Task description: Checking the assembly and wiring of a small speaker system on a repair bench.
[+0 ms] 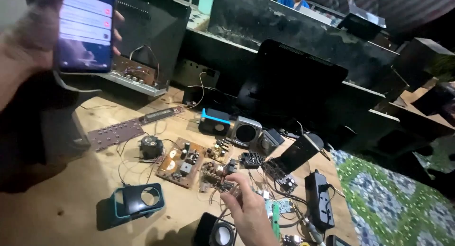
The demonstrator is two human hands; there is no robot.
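the left hand [28,42] is up at about 10 o'clock, closed around a phone [85,28] with its screen lit. the right hand [249,210] is low at about 6 o'clock on the wooden table [57,198], its fingers pinching a tangle of thin wires [222,186] beside a small part with coils [213,172]. a brown board [182,161] lies at 9 o'clock from that part, and a long purple board [113,133] lies farther off at 10 o'clock. a blue and black speaker shell [137,201] sits empty at 8 o'clock from the hand. a small round speaker [215,234] sits just beside the wrist. a black power strip [320,198] lies at 3 o'clock. lots of parts lie open and loose, so the fixing looks only partly done
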